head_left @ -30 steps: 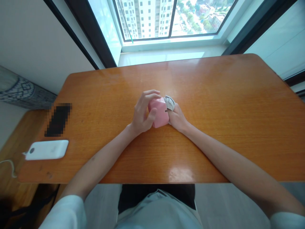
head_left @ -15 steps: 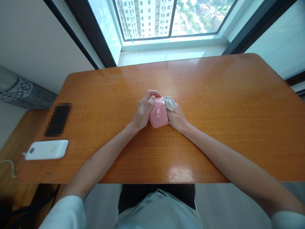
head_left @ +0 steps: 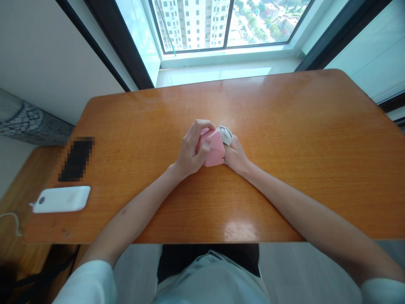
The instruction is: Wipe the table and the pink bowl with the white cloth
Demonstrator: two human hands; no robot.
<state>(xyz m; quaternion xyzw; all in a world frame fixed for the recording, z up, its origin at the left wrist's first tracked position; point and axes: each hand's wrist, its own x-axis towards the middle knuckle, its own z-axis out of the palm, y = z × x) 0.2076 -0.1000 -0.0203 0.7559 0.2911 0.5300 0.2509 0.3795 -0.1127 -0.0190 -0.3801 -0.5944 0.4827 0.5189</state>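
The fingers of the left hand [head_left: 190,150] bend partway round a glossy pink, flat-faced, plastic-looking block [head_left: 216,147], thumb blurred on its near side; the right hand [head_left: 236,157] meets its other side beside a crumpled grey-white bundle [head_left: 225,135], fingertips hidden, their closure impossible to tell; smooth faces could slip if the thumb lifts; uneven pressure could twist the block, dropping it onto the orange-brown wooden table [head_left: 284,169] below.
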